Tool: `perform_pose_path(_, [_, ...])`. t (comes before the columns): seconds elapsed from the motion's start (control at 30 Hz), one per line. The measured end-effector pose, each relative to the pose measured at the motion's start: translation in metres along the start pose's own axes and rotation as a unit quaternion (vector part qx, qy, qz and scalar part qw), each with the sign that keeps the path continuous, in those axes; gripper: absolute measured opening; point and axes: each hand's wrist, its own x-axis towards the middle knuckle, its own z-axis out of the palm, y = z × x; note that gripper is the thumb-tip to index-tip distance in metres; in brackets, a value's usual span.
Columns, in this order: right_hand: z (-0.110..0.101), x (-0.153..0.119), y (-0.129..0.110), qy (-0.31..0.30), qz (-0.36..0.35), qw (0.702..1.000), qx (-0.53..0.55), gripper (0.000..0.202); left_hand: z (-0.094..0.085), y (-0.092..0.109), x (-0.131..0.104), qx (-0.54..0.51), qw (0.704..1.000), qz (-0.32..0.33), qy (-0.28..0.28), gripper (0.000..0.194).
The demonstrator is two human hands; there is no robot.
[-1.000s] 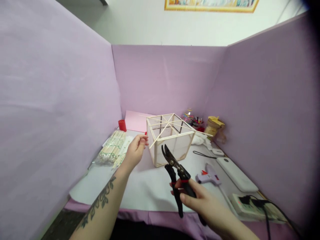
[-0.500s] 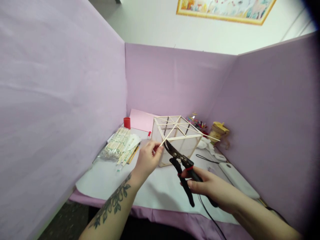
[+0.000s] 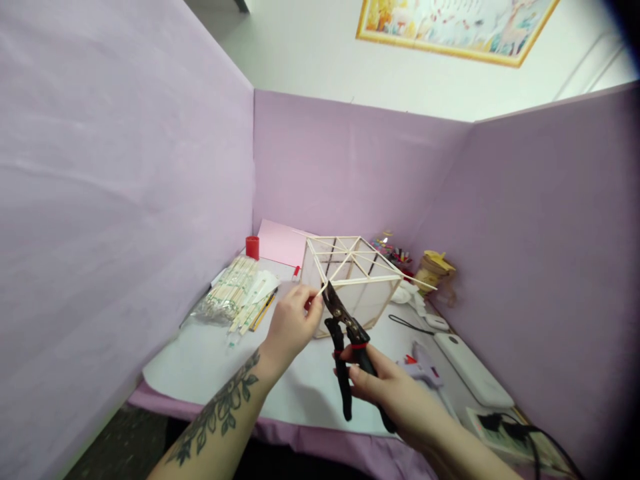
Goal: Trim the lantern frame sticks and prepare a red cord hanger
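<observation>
A box-shaped frame of thin wooden sticks (image 3: 350, 280) with pale paper sides stands on the white sheet (image 3: 200, 363) in the middle of the desk. One stick juts out past its near left corner. My left hand (image 3: 294, 323) pinches the end of that jutting stick. My right hand (image 3: 385, 387) grips black cutting pliers (image 3: 345, 333) with red marks, and the open blades sit at the stick right beside my left fingers.
Purple partition walls enclose the desk on three sides. A bag of wooden sticks (image 3: 227, 297) lies at the left, a red cup (image 3: 253, 247) and pink sheet (image 3: 280, 243) behind it. A glue gun (image 3: 423, 368), white power bank (image 3: 473, 370) and power strip (image 3: 505, 430) lie at the right.
My left hand has reached the frame and pinched the jutting stick end. My right hand has brought the pliers up and left until the blades meet that stick.
</observation>
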Motion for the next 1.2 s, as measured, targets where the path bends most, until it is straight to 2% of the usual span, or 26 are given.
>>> perform_pose_path(0.33, [0.004,0.008,-0.001,0.026,-0.025,0.999,-0.006,0.049,0.001,0.002,0.0,0.003,1.0,-0.013,0.001,0.016])
perform_pose_path(0.53, [0.012,0.01,0.003,0.028,-0.025,0.996,0.083,0.049,0.002,0.003,0.001,0.005,1.0,-0.009,0.0,0.018])
perform_pose_path(0.63, [0.019,0.011,0.005,0.047,-0.015,0.985,0.165,0.059,0.003,0.003,0.001,0.002,1.0,-0.004,-0.002,0.018])
perform_pose_path(0.7, [0.022,0.013,0.005,0.032,0.001,0.973,0.228,0.064,0.004,0.002,0.0,0.006,1.0,-0.002,-0.004,0.017])
perform_pose_path(0.77, [0.024,0.014,0.004,0.005,0.02,0.965,0.261,0.059,0.005,0.002,-0.001,0.009,1.0,-0.002,-0.006,0.017])
perform_pose_path(0.93, [0.026,0.018,0.002,-0.013,0.065,0.965,0.252,0.058,0.006,0.003,-0.002,0.02,1.0,0.001,-0.014,0.017])
perform_pose_path(1.03, [0.031,0.022,0.007,-0.03,0.046,0.961,0.272,0.056,0.006,0.003,0.0,0.02,1.0,0.0,-0.015,0.018])
perform_pose_path(1.2, [0.038,0.029,0.014,-0.018,0.003,0.959,0.282,0.051,0.006,0.002,0.002,0.017,1.0,0.002,-0.007,0.019])
